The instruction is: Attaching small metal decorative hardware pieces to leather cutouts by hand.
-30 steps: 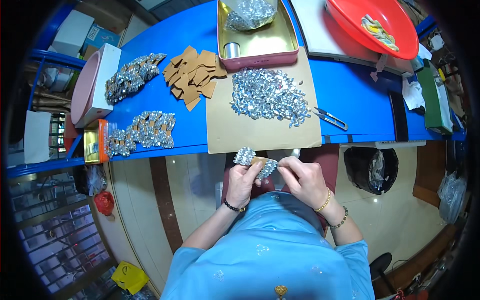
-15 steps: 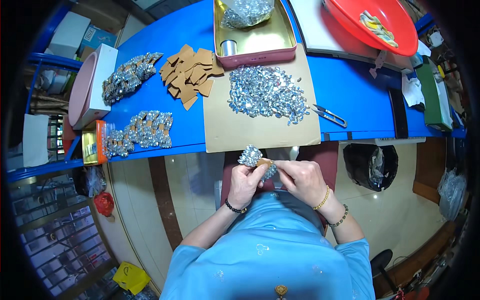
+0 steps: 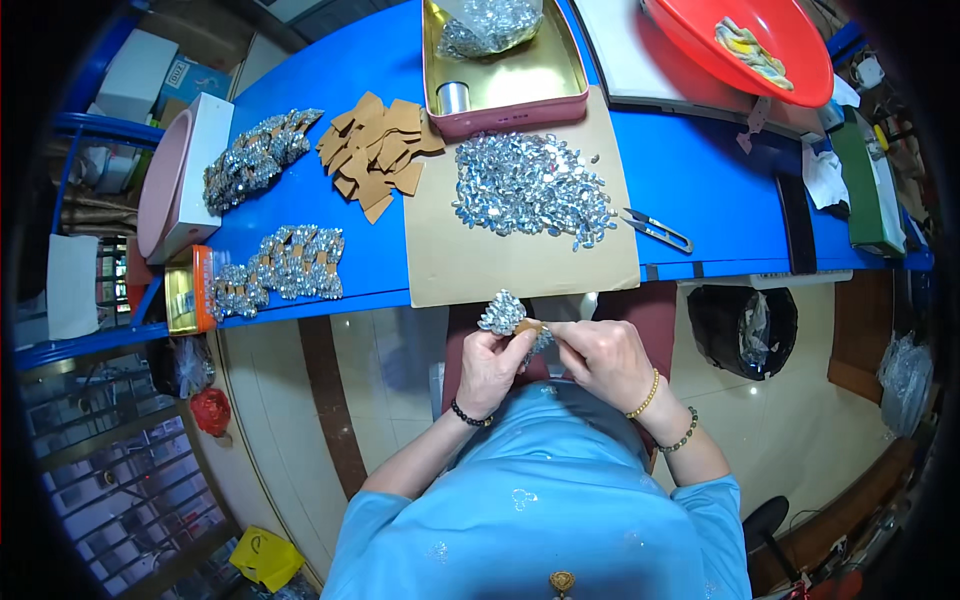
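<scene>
Just off the table's near edge, my left hand (image 3: 484, 374) is closed around a brown card piece covered with silvery stones (image 3: 502, 312). Its thumb presses on the bare brown part, and clusters of stones stick out at both ends. My right hand (image 3: 612, 358) is pinched, fingertips against the right side of that piece. Whatever sits between those fingertips is too small to make out. Ahead of both hands, a heap of loose clear stones (image 3: 530, 190) lies on a cardboard sheet (image 3: 520, 272). Thread snips (image 3: 658, 230) rest to the right of the heap.
Plain brown card pieces (image 3: 372, 150) are piled left of the stones. Two groups of stone-covered pieces (image 3: 290, 262) lie farther left. A pink-rimmed tin (image 3: 515, 118) holds a thread spool (image 3: 453, 97) and a bag of stones (image 3: 490, 30). A red basin (image 3: 690, 35) stands far right.
Both hands keep almost the same place and grip on the stone-covered piece. The whole view has shifted very slightly.
</scene>
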Action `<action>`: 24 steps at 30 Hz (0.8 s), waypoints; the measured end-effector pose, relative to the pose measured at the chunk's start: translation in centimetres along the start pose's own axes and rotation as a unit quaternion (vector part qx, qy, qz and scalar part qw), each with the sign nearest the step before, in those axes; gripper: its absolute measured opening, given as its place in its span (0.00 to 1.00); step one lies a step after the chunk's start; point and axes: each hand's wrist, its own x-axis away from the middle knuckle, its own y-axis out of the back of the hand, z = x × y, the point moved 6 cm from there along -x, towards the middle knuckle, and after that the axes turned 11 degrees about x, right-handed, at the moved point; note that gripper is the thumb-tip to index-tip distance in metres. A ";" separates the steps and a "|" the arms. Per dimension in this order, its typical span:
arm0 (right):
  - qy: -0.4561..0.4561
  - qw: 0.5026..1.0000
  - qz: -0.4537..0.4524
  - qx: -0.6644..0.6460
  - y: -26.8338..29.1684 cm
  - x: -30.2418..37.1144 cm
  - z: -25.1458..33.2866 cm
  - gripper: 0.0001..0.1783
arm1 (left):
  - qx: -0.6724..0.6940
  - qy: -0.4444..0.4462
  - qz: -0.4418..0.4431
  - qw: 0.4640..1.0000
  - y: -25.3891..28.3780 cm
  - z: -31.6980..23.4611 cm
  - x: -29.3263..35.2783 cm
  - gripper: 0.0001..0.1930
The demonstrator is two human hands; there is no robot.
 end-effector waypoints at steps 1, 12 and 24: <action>0.000 1.000 0.005 0.004 0.0 0.0 0.0 0.09 | -0.007 -0.007 -0.005 1.000 0.0 -0.1 0.1 0.09; -0.015 1.000 -0.007 0.001 -0.4 -0.3 0.0 0.04 | -0.124 -0.230 -0.032 0.965 -0.4 -2.1 0.2 0.07; -0.034 0.995 -0.050 -0.083 -0.8 -0.6 -0.2 0.05 | -0.054 -0.160 -0.047 0.985 0.1 -2.7 -0.1 0.06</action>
